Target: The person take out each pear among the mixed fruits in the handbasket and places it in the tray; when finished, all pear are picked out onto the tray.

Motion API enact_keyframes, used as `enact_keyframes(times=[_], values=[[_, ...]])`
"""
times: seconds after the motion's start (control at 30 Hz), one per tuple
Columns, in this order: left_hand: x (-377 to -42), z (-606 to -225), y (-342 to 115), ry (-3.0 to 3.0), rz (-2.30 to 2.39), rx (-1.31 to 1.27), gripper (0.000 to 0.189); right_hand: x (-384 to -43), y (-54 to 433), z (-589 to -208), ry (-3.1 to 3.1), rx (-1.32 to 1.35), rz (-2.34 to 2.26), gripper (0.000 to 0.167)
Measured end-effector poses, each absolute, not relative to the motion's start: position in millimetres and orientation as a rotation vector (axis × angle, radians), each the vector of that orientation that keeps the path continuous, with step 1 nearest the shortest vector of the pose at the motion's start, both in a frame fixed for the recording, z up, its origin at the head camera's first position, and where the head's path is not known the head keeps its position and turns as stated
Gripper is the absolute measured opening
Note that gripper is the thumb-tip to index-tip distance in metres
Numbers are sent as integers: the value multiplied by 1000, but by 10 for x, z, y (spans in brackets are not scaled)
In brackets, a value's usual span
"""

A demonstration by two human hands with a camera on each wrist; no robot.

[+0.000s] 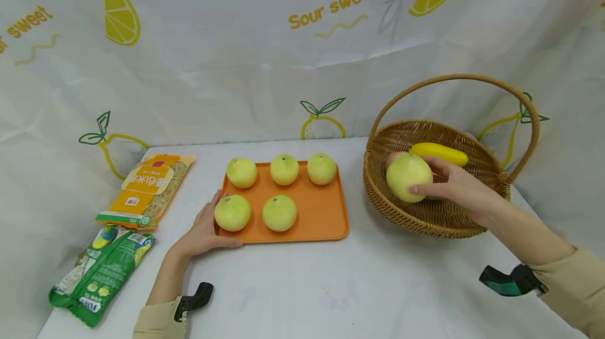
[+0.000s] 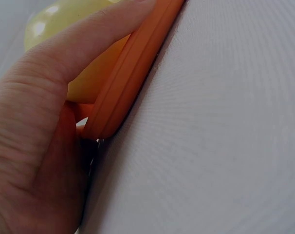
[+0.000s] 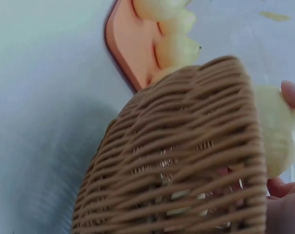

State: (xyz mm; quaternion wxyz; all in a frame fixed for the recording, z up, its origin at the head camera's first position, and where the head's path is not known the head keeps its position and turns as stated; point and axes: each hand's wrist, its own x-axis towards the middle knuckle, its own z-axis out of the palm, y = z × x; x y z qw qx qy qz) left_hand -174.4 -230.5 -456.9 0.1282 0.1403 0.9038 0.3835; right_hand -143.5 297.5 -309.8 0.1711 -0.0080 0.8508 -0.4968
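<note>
In the head view my right hand (image 1: pixel 456 184) holds a round yellow-green fruit (image 1: pixel 409 177), thumb in front and fingers behind, over the wicker basket (image 1: pixel 425 226). The right wrist view shows this fruit (image 3: pixel 274 131) beyond the woven rim. Inside the basket lie a yellow banana (image 1: pixel 439 154) and a pinkish fruit, mostly hidden behind the held one. My left hand (image 1: pixel 205 231) grips the near left corner of an orange tray (image 1: pixel 316 213), its thumb (image 2: pixel 103 36) along the front rim. Several similar yellow-green fruits (image 1: pixel 280 213) sit on the tray in two rows.
Two food packets lie at the table's left side: a yellow-orange one (image 1: pixel 146 189) and a green one (image 1: pixel 101 271) nearer me. The basket's tall arched handle (image 1: pixel 454 77) rises behind my right hand. A white printed curtain (image 1: pixel 227 66) hangs behind the table.
</note>
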Motion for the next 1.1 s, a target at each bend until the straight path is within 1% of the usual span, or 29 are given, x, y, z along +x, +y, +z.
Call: enact_keyframes(times=[0.27,0.67,0.93,1.0,1.1], values=[[-1741,-4561,-2318,2631,1114,392,128,-1413,2817,-3038,2333,-30,-1562,79],[-1744,-4563,-2303,2623,1116,381,129,-1361,2475,-2953,2270,-35,-1685,82],[-1735,-4548,-2297,2623,1116,374,129,-1331,2282,-2943,2261,-97,-1721,70],[-1732,-4542,-2296,2623,1116,375,129,-1329,2244,-2946,2279,-119,-1716,70],[-1725,-4530,-2293,2621,1120,374,129,-1322,2193,-2938,2313,-131,-1690,77]])
